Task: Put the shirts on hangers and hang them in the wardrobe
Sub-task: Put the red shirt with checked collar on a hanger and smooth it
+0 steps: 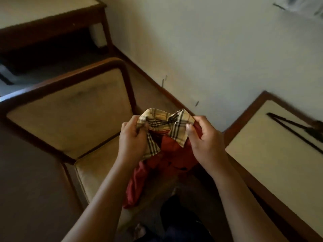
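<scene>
1. Scanning from the left edge: an upholstered chair [70, 116] with a dark wooden frame fills the left half of the head view; its seat cushion runs down beside the left forearm. A dark wooden bench or low unit sits behind it at upper left; I cannot tell what it is.
2. Left hand [132, 138]: fingers curled round the left end of the checked collar, thumb on top. It holds cloth, nothing else.
3. Centre: the shirt [167, 154], red body with a tan plaid collar, hangs in the air between both hands, above the floor and just beside the chair seat. The body droops bunched below the collar; the lower part is partly hidden by the forearms.
4. Right hand [206, 142]: fingers pinch the right end of the collar, thumb pressed on the plaid.
5. Far right: a light-topped table [262, 154] with a dark hanger [297, 130] lying flat on it, well apart from the shirt, untouched.
6. Progress, my judgement: early. The shirt is picked up and held by the collar, but not yet on the hanger. No wardrobe is in view, and I see no other shirts.
7. Remaining: open the collar out, fetch the hanger, thread it through the shoulders, carry to the wardrobe, hang.
</scene>
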A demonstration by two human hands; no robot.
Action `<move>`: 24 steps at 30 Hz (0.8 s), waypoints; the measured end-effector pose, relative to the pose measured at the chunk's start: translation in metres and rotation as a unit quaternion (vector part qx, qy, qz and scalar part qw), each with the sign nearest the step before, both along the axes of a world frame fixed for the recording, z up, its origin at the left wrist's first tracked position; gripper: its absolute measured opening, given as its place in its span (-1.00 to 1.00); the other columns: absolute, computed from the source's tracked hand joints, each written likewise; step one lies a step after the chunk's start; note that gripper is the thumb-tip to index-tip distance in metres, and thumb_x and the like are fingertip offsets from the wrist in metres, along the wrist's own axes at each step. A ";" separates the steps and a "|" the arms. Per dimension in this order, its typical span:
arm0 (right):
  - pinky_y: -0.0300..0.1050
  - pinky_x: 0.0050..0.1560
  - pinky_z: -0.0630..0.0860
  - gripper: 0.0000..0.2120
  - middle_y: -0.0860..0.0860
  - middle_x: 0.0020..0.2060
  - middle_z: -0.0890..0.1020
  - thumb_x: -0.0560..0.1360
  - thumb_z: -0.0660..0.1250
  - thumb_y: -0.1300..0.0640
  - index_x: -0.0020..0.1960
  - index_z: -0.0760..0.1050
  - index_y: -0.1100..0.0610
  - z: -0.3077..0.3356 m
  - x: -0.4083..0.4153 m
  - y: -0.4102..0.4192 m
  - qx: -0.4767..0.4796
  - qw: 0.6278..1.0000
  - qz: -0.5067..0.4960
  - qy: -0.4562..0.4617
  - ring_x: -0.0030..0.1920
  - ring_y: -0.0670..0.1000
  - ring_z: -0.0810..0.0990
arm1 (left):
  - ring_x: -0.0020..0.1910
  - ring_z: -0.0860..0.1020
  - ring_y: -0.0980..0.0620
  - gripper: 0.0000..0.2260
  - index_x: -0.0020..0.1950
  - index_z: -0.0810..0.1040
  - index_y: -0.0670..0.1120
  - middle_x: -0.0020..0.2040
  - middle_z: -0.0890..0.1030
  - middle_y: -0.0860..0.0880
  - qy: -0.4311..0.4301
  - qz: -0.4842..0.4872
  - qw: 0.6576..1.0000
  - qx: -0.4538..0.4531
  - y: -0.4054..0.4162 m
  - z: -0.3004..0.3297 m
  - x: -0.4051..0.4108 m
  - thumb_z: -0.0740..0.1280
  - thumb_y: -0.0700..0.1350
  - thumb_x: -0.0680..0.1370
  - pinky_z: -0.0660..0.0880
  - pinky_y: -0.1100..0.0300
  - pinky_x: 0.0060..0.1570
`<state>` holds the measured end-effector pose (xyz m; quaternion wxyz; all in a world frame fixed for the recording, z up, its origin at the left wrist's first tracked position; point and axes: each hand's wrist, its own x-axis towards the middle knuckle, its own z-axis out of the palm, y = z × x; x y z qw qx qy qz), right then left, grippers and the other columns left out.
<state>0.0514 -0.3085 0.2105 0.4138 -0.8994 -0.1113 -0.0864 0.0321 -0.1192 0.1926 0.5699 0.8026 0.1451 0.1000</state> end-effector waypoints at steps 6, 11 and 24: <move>-0.37 -0.46 0.35 -0.80 -0.07 -0.29 0.56 0.60 0.25 0.06 0.14 0.51 0.14 0.023 -0.023 -0.093 0.011 0.988 -0.149 -0.033 -0.43 -0.20 0.49 | -0.33 0.50 0.33 -0.89 -0.09 0.42 0.01 -0.29 0.49 0.14 -0.093 -0.101 0.987 0.079 -0.099 0.036 0.022 0.25 -0.17 0.61 0.36 0.45 -0.40; -0.18 -0.48 0.33 -0.84 -0.04 -0.35 0.56 0.59 0.26 0.06 0.09 0.50 0.12 0.038 -0.037 -0.187 0.030 0.974 -0.220 -0.046 -0.44 -0.09 0.49 | -0.12 0.59 0.08 -0.83 0.04 0.51 -0.05 -0.16 0.61 0.02 -0.016 -0.244 0.968 -0.055 -0.192 0.060 0.041 0.26 0.03 0.56 0.51 0.12 -0.13; -0.19 -0.15 0.49 -0.68 -0.06 -0.04 0.62 0.49 0.22 0.30 0.12 0.48 -0.05 0.063 -0.117 -0.414 0.163 0.935 -0.288 0.124 -0.04 -0.08 0.58 | -0.06 0.61 -0.05 -0.74 0.01 0.61 -0.05 -0.10 0.66 -0.03 -0.028 -0.419 0.901 0.107 -0.386 0.044 0.063 0.26 -0.32 0.45 0.57 -0.06 -0.04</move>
